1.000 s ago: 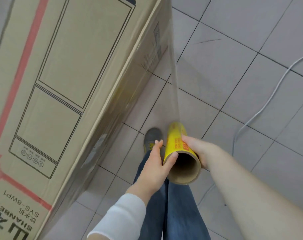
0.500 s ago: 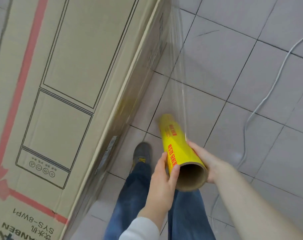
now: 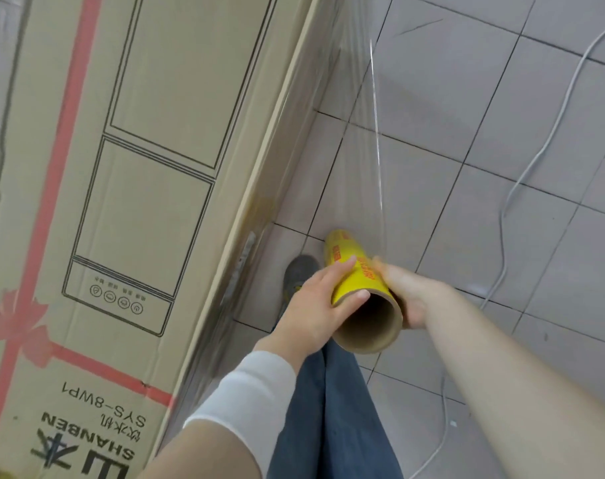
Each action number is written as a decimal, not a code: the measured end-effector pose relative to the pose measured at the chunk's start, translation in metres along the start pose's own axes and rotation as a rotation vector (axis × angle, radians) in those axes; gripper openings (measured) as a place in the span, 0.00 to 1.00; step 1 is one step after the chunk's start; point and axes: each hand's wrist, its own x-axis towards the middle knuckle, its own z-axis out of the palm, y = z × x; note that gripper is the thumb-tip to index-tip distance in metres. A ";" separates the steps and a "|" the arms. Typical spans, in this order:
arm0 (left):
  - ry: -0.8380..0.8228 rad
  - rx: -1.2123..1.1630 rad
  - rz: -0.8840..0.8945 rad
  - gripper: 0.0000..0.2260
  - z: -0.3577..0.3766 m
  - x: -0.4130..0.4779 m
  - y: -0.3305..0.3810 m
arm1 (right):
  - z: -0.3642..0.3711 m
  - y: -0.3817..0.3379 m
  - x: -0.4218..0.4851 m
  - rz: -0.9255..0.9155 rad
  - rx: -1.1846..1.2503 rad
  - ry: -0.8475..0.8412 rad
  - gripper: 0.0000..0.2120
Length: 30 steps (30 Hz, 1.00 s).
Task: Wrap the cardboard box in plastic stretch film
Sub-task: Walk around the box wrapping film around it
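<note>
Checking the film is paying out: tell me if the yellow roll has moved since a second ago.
Yes. Against the floor seam beside the box, the roll has come back along the box, further from its far corner.

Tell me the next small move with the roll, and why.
Probably swing the roll toward the side of the cardboard box: left hand and right hand both grip it, and the film stretches from it to the far corner, standing off that side.
</note>
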 end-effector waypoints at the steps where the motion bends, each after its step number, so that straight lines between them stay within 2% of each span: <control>1: 0.029 0.010 0.022 0.24 0.002 -0.003 -0.006 | -0.005 0.006 0.004 0.001 0.037 -0.015 0.30; 3: 0.128 -0.042 0.023 0.22 0.011 -0.014 -0.020 | -0.004 0.019 0.005 -0.005 0.106 -0.048 0.31; 6: 0.288 -0.270 -0.008 0.21 0.037 -0.035 -0.027 | 0.006 0.036 0.010 -0.029 0.189 -0.101 0.30; 9: 0.283 -0.374 -0.110 0.14 0.057 -0.055 -0.035 | 0.018 0.052 0.014 -0.053 0.235 -0.127 0.30; 11: 0.232 -0.327 -0.130 0.15 0.052 -0.062 -0.043 | 0.024 0.064 0.018 -0.026 0.235 -0.089 0.30; 13: 0.179 -0.246 -0.137 0.24 0.037 -0.063 -0.052 | 0.037 0.070 0.019 0.008 0.219 -0.063 0.32; 15: 0.104 -0.174 -0.107 0.38 0.016 -0.061 -0.056 | 0.052 0.074 0.028 0.014 0.163 0.015 0.42; 17: -0.052 -0.069 -0.045 0.42 -0.006 -0.051 -0.056 | 0.055 0.083 0.066 -0.037 0.147 0.083 0.46; 20: -0.259 0.192 0.041 0.33 -0.027 -0.031 -0.063 | 0.067 0.079 0.071 -0.039 0.221 0.095 0.38; 23: -0.228 0.328 0.069 0.27 -0.031 -0.030 -0.068 | 0.082 0.076 0.052 -0.017 0.221 0.069 0.33; 26: -0.086 0.211 0.016 0.25 -0.033 -0.048 -0.083 | 0.083 0.085 0.048 -0.018 0.290 0.046 0.28; 30: 0.131 -0.080 -0.064 0.15 -0.027 -0.089 -0.107 | 0.107 0.095 0.043 -0.037 0.355 -0.032 0.33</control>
